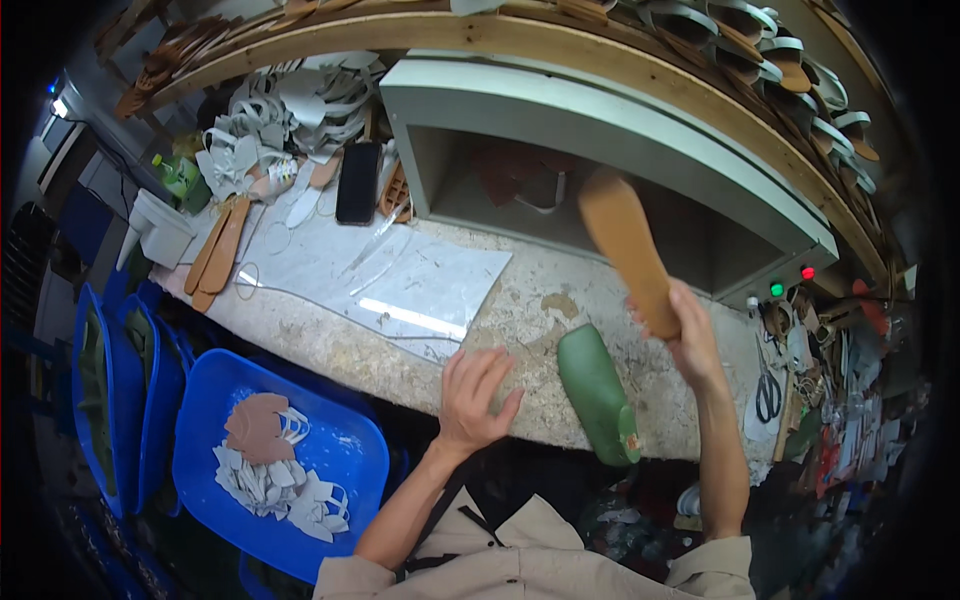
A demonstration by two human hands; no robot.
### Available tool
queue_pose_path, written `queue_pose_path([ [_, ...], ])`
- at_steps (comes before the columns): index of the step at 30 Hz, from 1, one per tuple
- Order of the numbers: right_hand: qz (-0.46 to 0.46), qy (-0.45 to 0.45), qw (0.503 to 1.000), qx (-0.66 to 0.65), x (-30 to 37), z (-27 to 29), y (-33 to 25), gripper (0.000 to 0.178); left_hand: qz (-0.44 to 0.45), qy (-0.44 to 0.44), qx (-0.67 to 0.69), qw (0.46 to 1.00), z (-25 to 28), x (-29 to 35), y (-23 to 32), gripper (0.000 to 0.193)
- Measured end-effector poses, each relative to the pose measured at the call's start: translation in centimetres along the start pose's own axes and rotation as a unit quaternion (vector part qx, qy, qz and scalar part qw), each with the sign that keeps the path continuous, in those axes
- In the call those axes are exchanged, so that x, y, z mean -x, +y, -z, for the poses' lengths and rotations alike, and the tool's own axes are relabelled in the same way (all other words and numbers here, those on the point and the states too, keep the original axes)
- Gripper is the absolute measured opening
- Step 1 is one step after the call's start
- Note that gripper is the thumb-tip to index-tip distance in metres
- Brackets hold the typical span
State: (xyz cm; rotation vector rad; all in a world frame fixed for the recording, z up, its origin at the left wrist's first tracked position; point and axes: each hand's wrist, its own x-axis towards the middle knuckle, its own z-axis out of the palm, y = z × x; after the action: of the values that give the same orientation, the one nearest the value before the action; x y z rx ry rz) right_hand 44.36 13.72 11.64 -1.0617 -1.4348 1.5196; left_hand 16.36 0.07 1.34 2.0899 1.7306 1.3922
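My right hand (690, 335) is closed around one end of a tan insole (630, 250). The insole stands up at a slant in front of the mouth of a grey metal box (440, 170). On the worn bench (380, 375), between my hands, lies a green shoe last (595, 390), touched by neither. My left hand (478, 400) is over the bench's front edge, fingers stretched out and holding nothing. Whether its fingertips touch the surface is hard to tell. Inside the box, brownish pieces (505, 175) and a pale strap (548, 195) are partly in shadow.
A clear sheet (430, 275) covers the bench's left part, with a black phone (358, 183) behind it. Tan insoles (215, 255) and piled white straps (310, 105) lie farther left. A blue tub (350, 440) holds cut pieces below. Black scissors (767, 395) lie at right.
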Motion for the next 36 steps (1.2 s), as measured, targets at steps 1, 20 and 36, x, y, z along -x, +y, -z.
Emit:
queue_pose_path([
  [1, -0.029, -0.035, 0.999, -0.023, 3.0, -1.2, -0.8, 0.045, 0.013, -0.023, 0.038, 0.999, 0.2, 0.0, 0.5, 0.056],
  [20, -0.114, 0.037, 0.96, 0.253, 11.9, -3.9, 6.2, 0.075, 0.387, -0.007, 0.675, 0.628, 4.9, 2.7, 6.3, 0.051],
  [36, -0.071, 0.058, 0.995, 0.05, 28.6, -14.1, 11.0, 0.082, 0.402, -0.192, 0.718, 0.534, -0.5, 12.5, 10.0, 0.076],
])
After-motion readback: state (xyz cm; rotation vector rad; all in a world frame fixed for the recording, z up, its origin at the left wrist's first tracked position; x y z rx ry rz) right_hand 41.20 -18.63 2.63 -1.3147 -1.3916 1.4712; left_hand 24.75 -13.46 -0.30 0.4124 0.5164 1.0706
